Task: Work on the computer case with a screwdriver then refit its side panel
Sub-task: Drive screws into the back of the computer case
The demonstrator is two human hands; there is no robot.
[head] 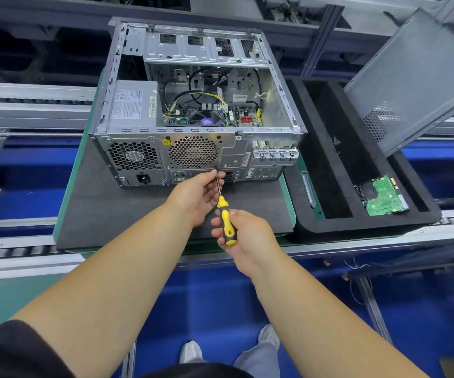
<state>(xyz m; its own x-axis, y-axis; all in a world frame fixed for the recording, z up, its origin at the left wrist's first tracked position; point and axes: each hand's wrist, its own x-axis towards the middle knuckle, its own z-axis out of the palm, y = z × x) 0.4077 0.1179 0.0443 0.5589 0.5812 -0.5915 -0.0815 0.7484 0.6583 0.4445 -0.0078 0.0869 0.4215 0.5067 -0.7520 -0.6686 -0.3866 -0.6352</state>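
An open grey computer case [193,105] lies on its side on a dark mat [116,214], its back panel toward me and its boards and cables exposed. My right hand [245,236] grips the yellow-and-black handle of a screwdriver [226,219]. The tip touches the back panel just below the round fan grille. My left hand [198,197] pinches the metal shaft near the tip. The detached side panel [411,77] leans tilted at the right, behind a black foam tray.
A black foam tray [326,186] with long slots stands right of the case; a hard drive [382,196] with a green board lies in it. The mat rests on a green pallet [291,203] on a roller conveyor [16,252]. Blue floor lies below.
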